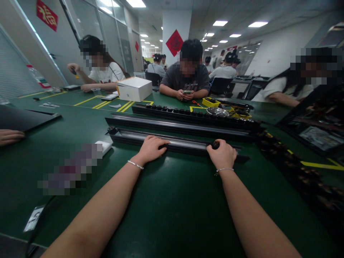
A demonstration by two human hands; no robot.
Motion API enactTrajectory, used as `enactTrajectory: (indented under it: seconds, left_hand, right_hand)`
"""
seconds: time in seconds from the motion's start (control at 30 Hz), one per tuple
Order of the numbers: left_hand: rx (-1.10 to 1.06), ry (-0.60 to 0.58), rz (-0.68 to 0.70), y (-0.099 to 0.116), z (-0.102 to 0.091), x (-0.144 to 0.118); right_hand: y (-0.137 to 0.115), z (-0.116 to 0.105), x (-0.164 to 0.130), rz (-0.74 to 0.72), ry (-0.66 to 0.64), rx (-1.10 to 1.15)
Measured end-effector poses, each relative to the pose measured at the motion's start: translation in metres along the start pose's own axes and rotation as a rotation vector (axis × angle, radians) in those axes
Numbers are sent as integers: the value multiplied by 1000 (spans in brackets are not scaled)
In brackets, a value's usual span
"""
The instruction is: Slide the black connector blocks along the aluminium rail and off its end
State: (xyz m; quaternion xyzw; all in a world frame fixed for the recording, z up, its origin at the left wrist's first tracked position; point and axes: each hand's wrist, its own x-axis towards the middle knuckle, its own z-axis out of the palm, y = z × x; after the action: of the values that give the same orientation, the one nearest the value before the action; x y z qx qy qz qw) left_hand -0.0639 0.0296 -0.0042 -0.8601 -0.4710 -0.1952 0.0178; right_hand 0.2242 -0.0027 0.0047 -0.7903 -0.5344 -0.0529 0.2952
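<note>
Room: long workshop hall with ceiling lights, glass partitions on the left, red paper signs on wall and pillar; several people sit around.
Worktop (172, 200): green mat with yellow tape lines, shared by all.
Near rail (185, 144): long black channel with a silvery inner strip, lying crosswise just ahead of the person; both hands are on it.
Left hand (151, 147): lies flat on the near rail, fingers spread over its top edge; grip released, pressing rather than grasping.
Right hand (222, 154): grip clenched around a small black knob (215, 145) on the near rail.
Second rail (177, 126): same kind, just behind and parallel to the first.
Third strip (193, 115): black, farther back, carrying a row of small dark parts along its top.
Yellow tray (211, 103): beyond the strips, holds dark small parts, too small to tell which.
Metal bowl (217, 111): beside the tray; contents unclear.
White box (134, 89): closed, at the far left-centre.
Clear cup (96, 91): left of the box, looks empty.
Other hand (10, 136): a neighbour's, resting at the left edge.
</note>
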Motion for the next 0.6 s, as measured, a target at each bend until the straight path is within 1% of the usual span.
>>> enactTrajectory:
  seconds: [0.6]
  left_hand:
    - [-27, 7, -1, -1, 2, 0]
  right_hand:
    - [16, -4, 6, 49, 40, -30]
